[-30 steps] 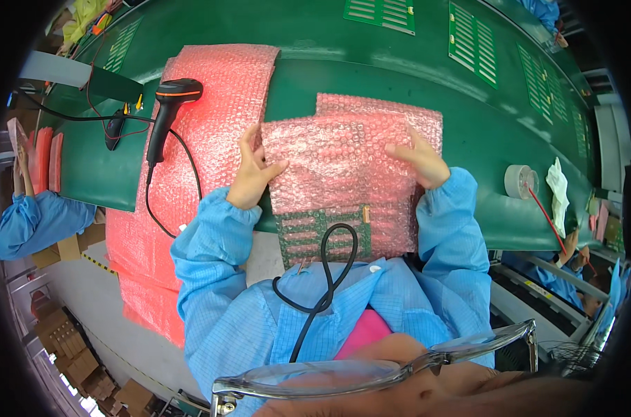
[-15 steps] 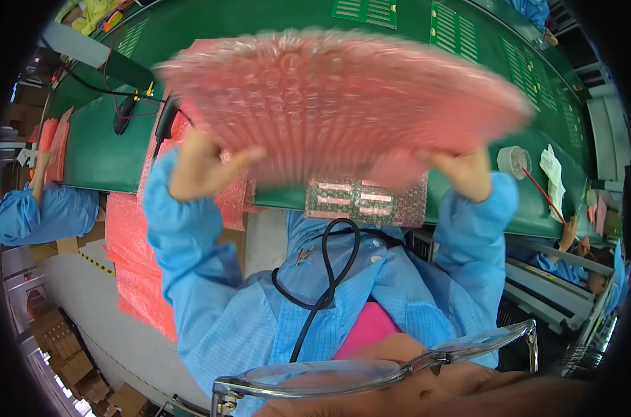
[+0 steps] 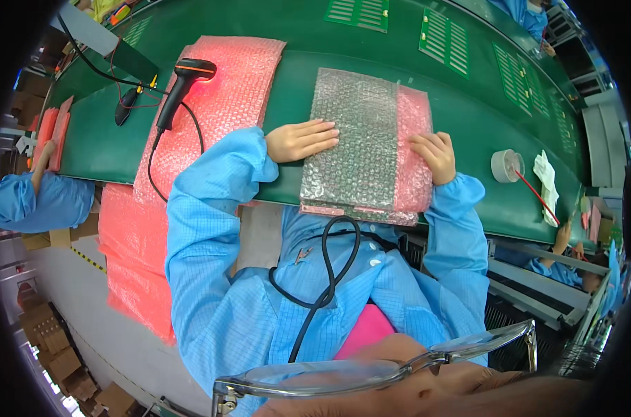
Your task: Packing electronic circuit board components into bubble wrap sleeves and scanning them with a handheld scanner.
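Observation:
A bubble wrap packet (image 3: pixel 357 139), clear and greyish with a pink strip (image 3: pixel 414 149) down its right side, lies flat on the green tabletop before me. My left hand (image 3: pixel 303 141) rests on its left edge, palm down and fingers stretched out. On the packet's right edge, my right hand (image 3: pixel 435 158) has its fingers bent over the pink strip; its thumb is hidden. At the near edge, further layers of wrap (image 3: pixel 357 213) show beneath the packet. Whatever the wrap covers cannot be made out now.
Left of me, a handheld barcode scanner (image 3: pixel 181 90) lies on pink bubble wrap sheets (image 3: pixel 235 76), its cable trailing. Green slotted circuit boards (image 3: pixel 446 42) lie at the back. A round container (image 3: pixel 506 167) with a red stick and a white cloth (image 3: pixel 546 182) are at right. Co-workers' sleeves (image 3: pixel 41 208) appear at the sides.
The blurred pink bubble wrap held up in both hands is gone from the air. Both hands have come down onto the packet, where wrapped boards showed before. My left hand has opened flat.

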A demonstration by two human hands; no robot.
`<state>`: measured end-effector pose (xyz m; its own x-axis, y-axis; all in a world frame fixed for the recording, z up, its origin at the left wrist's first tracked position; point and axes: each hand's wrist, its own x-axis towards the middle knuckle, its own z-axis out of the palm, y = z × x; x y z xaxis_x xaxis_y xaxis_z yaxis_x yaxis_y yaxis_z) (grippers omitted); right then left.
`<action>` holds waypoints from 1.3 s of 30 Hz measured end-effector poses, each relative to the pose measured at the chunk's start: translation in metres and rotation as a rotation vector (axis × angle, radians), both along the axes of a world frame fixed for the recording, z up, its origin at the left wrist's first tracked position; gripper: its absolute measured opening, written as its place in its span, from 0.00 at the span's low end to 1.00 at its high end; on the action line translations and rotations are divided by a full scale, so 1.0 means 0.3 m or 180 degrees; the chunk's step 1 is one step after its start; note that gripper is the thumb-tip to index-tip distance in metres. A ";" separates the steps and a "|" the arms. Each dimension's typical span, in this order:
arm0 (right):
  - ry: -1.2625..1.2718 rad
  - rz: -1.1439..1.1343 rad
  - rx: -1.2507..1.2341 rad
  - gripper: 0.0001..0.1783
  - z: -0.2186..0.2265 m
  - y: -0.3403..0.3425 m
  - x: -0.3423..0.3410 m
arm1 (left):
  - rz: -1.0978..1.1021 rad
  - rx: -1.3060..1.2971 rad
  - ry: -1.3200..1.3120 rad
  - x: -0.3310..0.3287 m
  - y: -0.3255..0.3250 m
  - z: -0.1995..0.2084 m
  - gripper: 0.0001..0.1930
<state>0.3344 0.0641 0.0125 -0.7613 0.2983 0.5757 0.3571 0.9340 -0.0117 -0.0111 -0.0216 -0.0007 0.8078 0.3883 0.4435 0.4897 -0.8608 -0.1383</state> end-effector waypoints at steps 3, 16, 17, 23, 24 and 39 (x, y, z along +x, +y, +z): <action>-0.0003 -0.0077 -0.0083 0.04 -0.042 -0.029 0.006 | 0.0007 -0.0118 0.0094 -0.005 -0.022 -0.013 0.22; -0.0663 0.0252 -0.1232 0.14 0.122 -0.034 0.018 | 0.0748 -0.1081 -0.0019 -0.073 -0.079 0.113 0.25; -0.0693 0.0324 -0.1872 0.16 0.149 -0.018 0.032 | 0.1379 -0.0778 0.0183 -0.126 -0.078 0.162 0.28; 0.0177 -0.0272 -0.2568 0.15 0.299 0.249 -0.164 | 0.5337 -0.0604 -0.0584 -0.645 -0.066 0.221 0.34; 0.0208 -0.0251 -0.2148 0.15 0.275 0.278 -0.230 | 0.5134 -0.0867 -0.0807 -0.708 -0.076 0.183 0.31; -0.0295 0.1547 -0.1515 0.23 -0.067 0.022 -0.627 | 0.3383 -0.1298 -0.1314 -0.319 1.187 0.410 0.28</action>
